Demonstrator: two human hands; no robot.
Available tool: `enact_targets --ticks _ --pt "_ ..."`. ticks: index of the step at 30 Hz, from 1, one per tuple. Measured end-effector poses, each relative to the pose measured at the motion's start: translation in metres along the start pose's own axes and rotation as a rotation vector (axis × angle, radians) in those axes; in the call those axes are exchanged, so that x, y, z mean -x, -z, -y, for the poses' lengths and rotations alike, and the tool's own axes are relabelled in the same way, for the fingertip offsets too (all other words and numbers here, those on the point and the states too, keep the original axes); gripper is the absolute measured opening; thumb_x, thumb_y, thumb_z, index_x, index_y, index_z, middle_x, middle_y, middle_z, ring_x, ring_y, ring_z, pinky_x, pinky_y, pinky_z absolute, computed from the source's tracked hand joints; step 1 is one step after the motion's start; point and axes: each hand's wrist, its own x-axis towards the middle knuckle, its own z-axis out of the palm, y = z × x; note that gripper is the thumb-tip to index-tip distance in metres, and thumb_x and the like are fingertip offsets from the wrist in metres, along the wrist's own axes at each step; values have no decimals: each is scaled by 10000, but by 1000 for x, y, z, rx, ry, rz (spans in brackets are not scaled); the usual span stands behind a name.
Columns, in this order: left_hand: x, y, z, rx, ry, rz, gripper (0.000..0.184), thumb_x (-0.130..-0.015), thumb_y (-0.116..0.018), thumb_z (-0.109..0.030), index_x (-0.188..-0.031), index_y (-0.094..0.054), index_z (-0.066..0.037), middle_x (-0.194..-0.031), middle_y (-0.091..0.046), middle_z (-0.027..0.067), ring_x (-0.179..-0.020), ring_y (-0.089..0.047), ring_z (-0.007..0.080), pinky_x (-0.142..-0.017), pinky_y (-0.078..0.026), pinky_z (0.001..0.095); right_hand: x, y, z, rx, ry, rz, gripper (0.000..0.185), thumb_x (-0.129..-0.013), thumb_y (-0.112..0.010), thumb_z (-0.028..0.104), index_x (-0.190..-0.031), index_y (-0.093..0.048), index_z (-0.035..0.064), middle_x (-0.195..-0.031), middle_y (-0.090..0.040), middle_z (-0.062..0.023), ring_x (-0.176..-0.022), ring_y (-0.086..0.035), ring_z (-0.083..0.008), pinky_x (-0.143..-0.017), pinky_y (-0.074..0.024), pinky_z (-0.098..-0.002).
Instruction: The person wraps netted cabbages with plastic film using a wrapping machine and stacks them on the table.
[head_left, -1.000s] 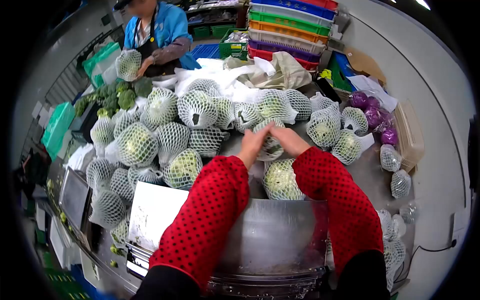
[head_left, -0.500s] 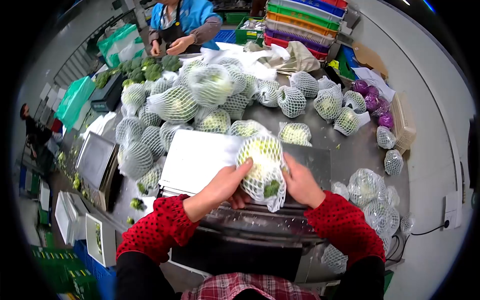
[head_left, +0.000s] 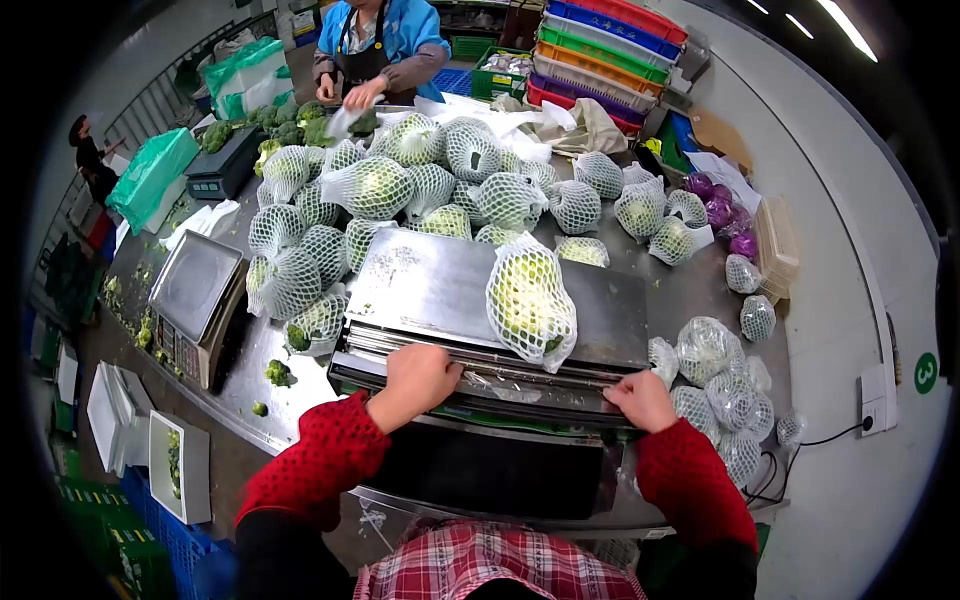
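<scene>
A pale green vegetable in white foam netting (head_left: 530, 305) lies on the metal plate of a wrapping machine (head_left: 610, 305). Below it, at the machine's front edge, clear film (head_left: 510, 390) runs along the rollers. My left hand (head_left: 415, 380) is closed at the left part of this edge, and my right hand (head_left: 643, 400) is pinched at its right end. Both seem to grip the film's edge, though what lies between the fingers is too small to tell. Many netted vegetables (head_left: 375, 188) are piled behind the machine.
A scale (head_left: 195, 290) stands at the left, with broccoli pieces near it. Wrapped vegetables (head_left: 730, 385) lie at the right, purple cabbages (head_left: 718, 212) behind them. A co-worker (head_left: 385, 50) in blue stands across the table near stacked crates (head_left: 605, 60).
The netted vegetable, held between both my hands half a second ago, now rests on the machine. My hands have let go and moved apart to its front edge. The view has shifted slightly.
</scene>
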Motion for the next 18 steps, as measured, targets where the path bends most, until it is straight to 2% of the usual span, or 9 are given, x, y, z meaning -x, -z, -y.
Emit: enact_targets --ticks 3,5,7,9,11,13,15,17,18 --pt "15 13 7 470 80 168 334 -844 -589 -259 -633 -613 -2 -561 -597 170 -485 -571 321 -497 -461 429 18 15 -8 -475 -139 200 227 -861 -606 192 -734 -626 4 -597 -600 -70 -543 -597 -199 -518 -456 -306" --pt "49 78 -7 1041 363 573 253 -887 -523 -164 -697 -564 -4 -590 -614 160 -490 -579 279 -493 -466 417 71 54 19 -705 -126 382 169 -877 -535 125 -758 -566 10 -590 -555 -46 -527 -576 -184 -496 -447 -279" --pt "55 109 -19 1554 360 497 272 -936 -479 -144 -710 -547 -8 -593 -602 161 -527 -603 245 -505 -486 374 88 76 48 -1113 -62 286 136 -881 -493 82 -781 -526 -5 -602 -552 -86 -515 -567 -199 -502 -467 -313" --pt "14 135 -53 1823 -70 121 273 -949 -479 -136 -734 -523 26 -775 -661 218 -644 -635 253 -673 -548 382 50 92 88 -1400 476 135 133 -884 -478 41 -799 -540 -40 -684 -593 -124 -603 -601 -222 -574 -498 -331" --pt "-53 130 -72 1522 -35 -399 285 -957 -499 -166 -758 -526 37 -904 -683 202 -803 -651 216 -777 -539 349 -12 87 128 -1449 510 -368 176 -909 -500 93 -804 -553 -38 -748 -610 -131 -711 -625 -250 -739 -539 -364" --pt "-120 54 -20 1195 -108 -378 233 -961 -502 -161 -858 -543 44 -1031 -684 169 -944 -629 182 -804 -519 313 -102 47 89 -1111 462 -272 153 -922 -511 82 -915 -587 -51 -899 -633 -108 -886 -608 -203 -869 -485 -303" --pt "-136 2 11 822 271 107 126 -958 -475 -64 -968 -567 22 -1201 -616 183 -981 -626 201 -854 -492 343 -142 -6 41 -829 321 -129 166 -937 -553 99 -1015 -628 -27 -995 -671 -83 -882 -587 -119 -818 -465 -257" --pt "-128 -20 15 1141 79 -24 304 -934 -515 -63 -1235 -488 -23 -1282 -576 163 -1005 -614 188 -798 -525 311 -135 -22 30 -650 420 -51 203 -940 -538 59 -1112 -615 -15 -1051 -655 -76 -959 -602 -147 -877 -472 -285" --pt "-121 -12 6 966 -75 -51 336 -904 -529 -31 -1239 -497 -35 -1359 -498 168 -1034 -608 218 -829 -520 331 -130 -23 36 -739 465 -45 223 -930 -529 26 -1138 -605 -3 -1087 -645 -90 -1006 -603 -165 -895 -473 -296"
